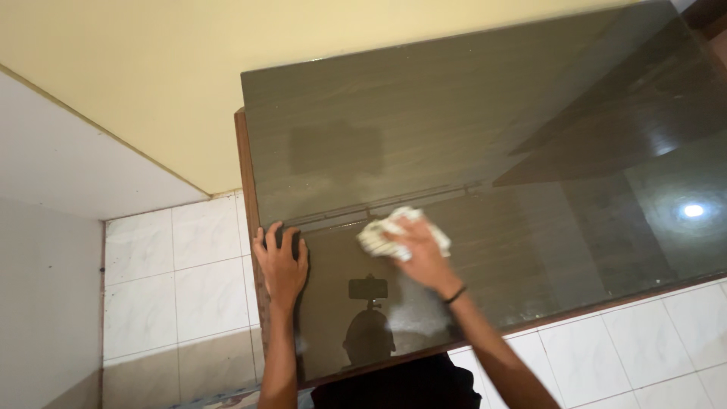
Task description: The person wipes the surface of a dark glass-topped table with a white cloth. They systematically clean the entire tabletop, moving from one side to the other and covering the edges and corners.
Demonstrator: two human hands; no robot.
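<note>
my right hand [419, 254] lies palm down on a crumpled white cloth [394, 231], fingers curled loosely over it and pressing it flat against the glass tabletop [469, 129]; the grip is partly closed, not a fist. a dark band sits on that wrist. my left hand [281, 261] is spread wide open, palm down, fingers fanned, resting on the near left corner of the glass where it meets the dark wooden table edge [244, 174]; it holds nothing. the cloth sits near the left end of the tabletop, just right of my left hand and apart from it, a little in from the near edge. the bunched cloth has its long axis running roughly left to right, with its exposed end pointing left toward my left hand. the tabletop's long axis runs from lower left to upper right. my right hand covers the right part of the cloth, so its full outline cannot be made out. the far right of the table is cut off by the frame. reflections on the glass, including a bright light spot [692, 210] and a head silhouette, obscure the surface below. white floor tiles [182, 265] lie beside the table.
</note>
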